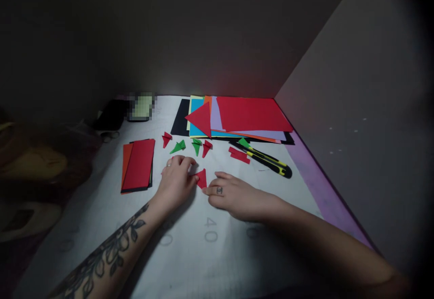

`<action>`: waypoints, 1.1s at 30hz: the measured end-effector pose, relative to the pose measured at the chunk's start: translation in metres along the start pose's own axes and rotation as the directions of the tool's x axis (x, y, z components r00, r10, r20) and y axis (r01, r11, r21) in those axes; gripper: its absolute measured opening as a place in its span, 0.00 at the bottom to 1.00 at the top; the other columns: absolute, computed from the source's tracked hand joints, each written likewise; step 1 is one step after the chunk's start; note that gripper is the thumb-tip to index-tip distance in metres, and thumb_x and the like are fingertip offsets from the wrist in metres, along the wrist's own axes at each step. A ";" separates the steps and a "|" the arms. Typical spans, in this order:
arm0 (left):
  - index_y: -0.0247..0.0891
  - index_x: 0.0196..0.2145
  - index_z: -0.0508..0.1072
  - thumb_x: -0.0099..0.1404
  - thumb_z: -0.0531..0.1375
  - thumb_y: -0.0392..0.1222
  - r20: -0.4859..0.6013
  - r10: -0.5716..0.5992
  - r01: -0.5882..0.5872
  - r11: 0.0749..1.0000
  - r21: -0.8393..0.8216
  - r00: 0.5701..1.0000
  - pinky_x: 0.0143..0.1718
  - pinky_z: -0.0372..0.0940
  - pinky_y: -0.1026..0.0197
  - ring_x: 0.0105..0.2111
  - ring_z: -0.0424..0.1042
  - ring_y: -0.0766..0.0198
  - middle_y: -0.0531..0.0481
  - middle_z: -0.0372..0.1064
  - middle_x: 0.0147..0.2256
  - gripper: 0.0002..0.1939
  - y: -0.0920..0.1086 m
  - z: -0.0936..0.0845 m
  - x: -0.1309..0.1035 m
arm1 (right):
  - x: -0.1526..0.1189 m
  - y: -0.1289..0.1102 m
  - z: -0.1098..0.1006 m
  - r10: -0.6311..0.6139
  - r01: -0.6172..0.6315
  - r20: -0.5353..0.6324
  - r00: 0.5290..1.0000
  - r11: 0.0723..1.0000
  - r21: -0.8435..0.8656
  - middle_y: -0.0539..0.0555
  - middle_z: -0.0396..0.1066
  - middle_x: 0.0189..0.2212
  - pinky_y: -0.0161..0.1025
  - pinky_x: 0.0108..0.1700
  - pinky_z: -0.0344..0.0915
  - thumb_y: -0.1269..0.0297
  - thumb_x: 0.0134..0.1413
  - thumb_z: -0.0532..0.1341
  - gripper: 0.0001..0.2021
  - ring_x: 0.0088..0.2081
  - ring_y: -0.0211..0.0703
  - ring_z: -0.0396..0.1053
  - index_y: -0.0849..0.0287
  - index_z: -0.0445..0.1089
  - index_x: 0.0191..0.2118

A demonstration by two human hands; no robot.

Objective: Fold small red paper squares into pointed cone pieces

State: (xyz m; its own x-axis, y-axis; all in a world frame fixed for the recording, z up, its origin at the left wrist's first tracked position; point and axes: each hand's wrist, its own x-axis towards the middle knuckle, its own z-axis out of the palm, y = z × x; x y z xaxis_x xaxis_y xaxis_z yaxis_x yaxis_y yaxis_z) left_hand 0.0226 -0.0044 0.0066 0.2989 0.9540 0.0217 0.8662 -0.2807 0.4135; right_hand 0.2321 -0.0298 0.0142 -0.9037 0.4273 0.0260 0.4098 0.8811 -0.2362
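A small folded piece of red paper [202, 178] lies on the white mat [217, 263] between my hands. Its left side is pinched by my left hand [176, 177], whose fingers are bent; a bit of red also shows behind them. My right hand [233, 196] has its fingertips closed at the paper's lower right corner, the other fingers loosely curled. Just beyond stand small folded paper shapes: a red one [166, 139], a green one [178, 147], another green one [196, 146] and another red one [207, 148]. The paper's underside is hidden.
A yellow-black utility knife [271, 162] lies at right beside red paper strips [239, 155]. Coloured sheets [254, 113] with a red triangle [202, 120] lie at the back. Cut rectangles [138, 165], scissors [110, 136] and a blurred-out object [141, 107] are left. Walls [356, 118] border the table.
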 end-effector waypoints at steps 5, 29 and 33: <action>0.41 0.44 0.68 0.62 0.57 0.41 0.014 -0.009 0.009 1.000 -0.004 1.000 0.39 0.61 0.50 0.44 0.61 0.49 0.43 0.63 0.44 0.11 -0.005 -0.004 0.000 | -0.003 0.002 0.002 0.003 -0.003 0.003 1.000 0.998 0.057 0.54 0.70 0.52 0.55 0.61 0.50 0.82 0.46 0.56 0.14 0.48 0.45 0.67 0.57 0.68 0.36; 0.39 0.31 0.64 0.67 0.51 0.40 -0.087 0.042 -0.073 0.919 -0.388 0.995 0.33 0.61 0.59 0.31 0.66 0.61 0.51 0.67 0.29 0.07 0.003 -0.003 -0.016 | 0.016 0.002 0.015 0.677 -0.307 -0.356 0.644 0.655 0.691 0.50 0.70 0.27 0.32 0.27 0.61 0.66 0.55 0.59 0.05 0.25 0.36 0.64 0.59 0.70 0.37; 0.39 0.31 0.63 0.64 0.56 0.40 -0.086 -0.015 -0.028 0.879 -0.476 0.996 0.31 0.62 0.62 0.30 0.67 0.64 0.53 0.67 0.29 0.04 0.001 0.004 -0.020 | 0.018 -0.002 0.014 0.680 -0.344 -0.386 0.624 0.682 0.645 0.48 0.68 0.23 0.32 0.27 0.59 0.70 0.55 0.58 0.06 0.25 0.36 0.64 0.58 0.68 0.28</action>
State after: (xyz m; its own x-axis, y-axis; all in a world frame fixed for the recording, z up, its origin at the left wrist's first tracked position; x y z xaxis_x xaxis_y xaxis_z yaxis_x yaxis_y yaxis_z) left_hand 0.0193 -0.0243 0.0030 0.2502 0.9637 0.0933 0.5623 -0.2231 0.7963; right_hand 0.2132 -0.0262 0.0016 -0.2373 0.9437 0.2306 0.5109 0.3232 -0.7966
